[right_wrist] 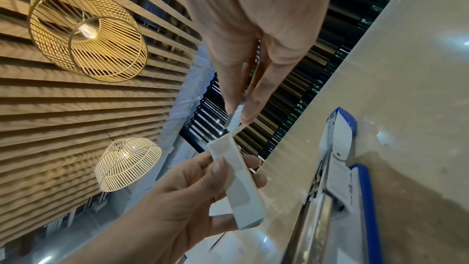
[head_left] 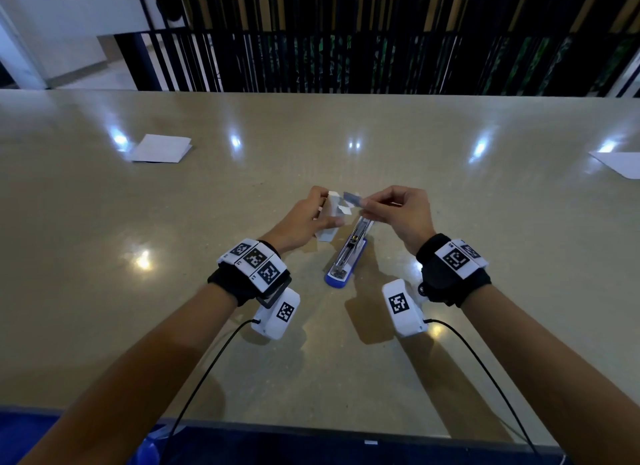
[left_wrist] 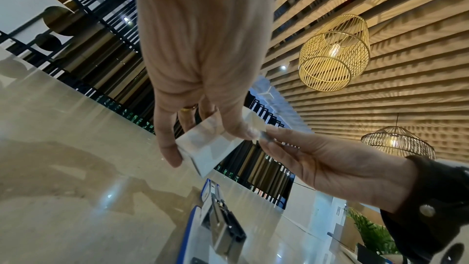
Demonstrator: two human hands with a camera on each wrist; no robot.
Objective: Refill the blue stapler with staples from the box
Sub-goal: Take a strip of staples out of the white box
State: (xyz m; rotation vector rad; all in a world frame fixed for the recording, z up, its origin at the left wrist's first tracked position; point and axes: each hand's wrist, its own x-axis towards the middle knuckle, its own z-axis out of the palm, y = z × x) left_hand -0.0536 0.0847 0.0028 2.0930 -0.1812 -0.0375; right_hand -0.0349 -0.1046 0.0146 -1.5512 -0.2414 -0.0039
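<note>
The blue stapler (head_left: 346,256) lies on the table between my wrists with its top swung open and the metal staple channel (head_left: 352,243) bare; it shows also in the left wrist view (left_wrist: 215,220) and the right wrist view (right_wrist: 347,178). My left hand (head_left: 311,215) grips the small white staple box (head_left: 331,215) (left_wrist: 208,148) (right_wrist: 243,184) above the stapler's far end, flap open. My right hand (head_left: 391,211) pinches a strip of staples (head_left: 352,198) (right_wrist: 236,115) between thumb and fingers, at the box's open mouth.
The beige glossy table (head_left: 207,222) stretches wide. A folded white paper (head_left: 161,148) lies far left and another sheet (head_left: 620,163) at the far right edge. A dark slatted railing (head_left: 346,62) runs behind the table. Cables trail from both wrist cameras toward the near edge.
</note>
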